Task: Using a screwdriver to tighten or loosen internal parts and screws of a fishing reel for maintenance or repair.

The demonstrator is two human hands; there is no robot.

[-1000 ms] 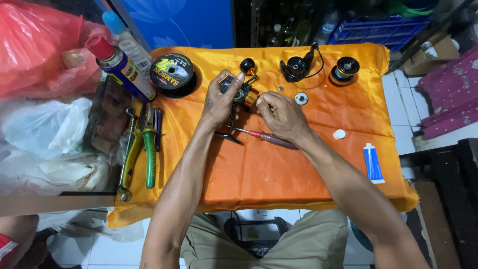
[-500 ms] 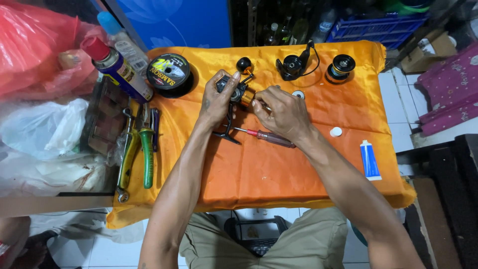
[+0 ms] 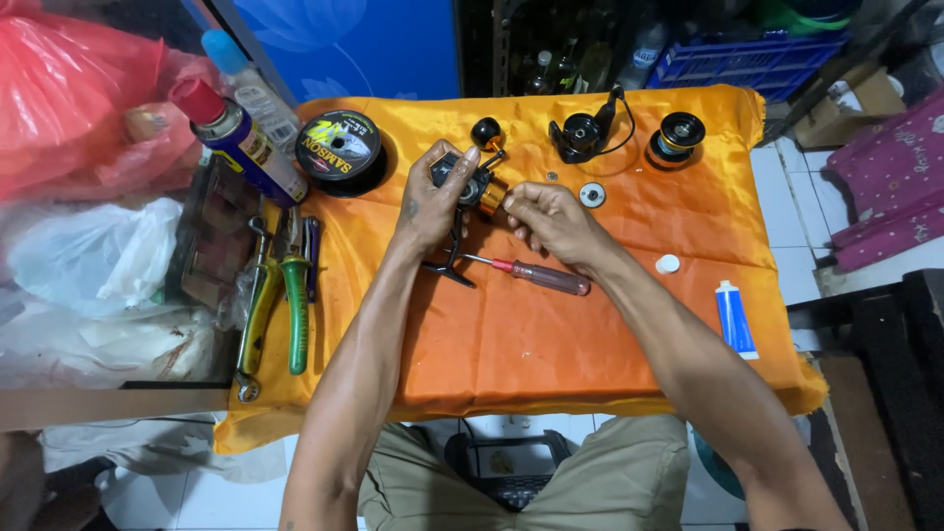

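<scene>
Reel body (image 3: 470, 187): black and gold fishing reel part, held just above the orange cloth (image 3: 551, 334) on the counter, near its 12 o'clock edge.
Left hand (image 3: 430, 202): fingers clamped around the reel body from 9 o'clock.
Right hand (image 3: 551, 221): fingers pinched together on the gold end of the reel body, at 3 o'clock.
Screwdriver (image 3: 536, 275): red handle, lying at 6 o'clock of the hands.
Line spool (image 3: 339, 147): at 10 o'clock.
Pliers (image 3: 293, 295): green grips, at 8 o'clock.
Tube (image 3: 734, 320): blue and white, at 4 o'clock.

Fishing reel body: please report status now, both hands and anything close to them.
Left hand grips fishing reel body. Right hand at its orange end. Red-handled screwdriver lies on orange cloth just below, apart from both hands.
</scene>
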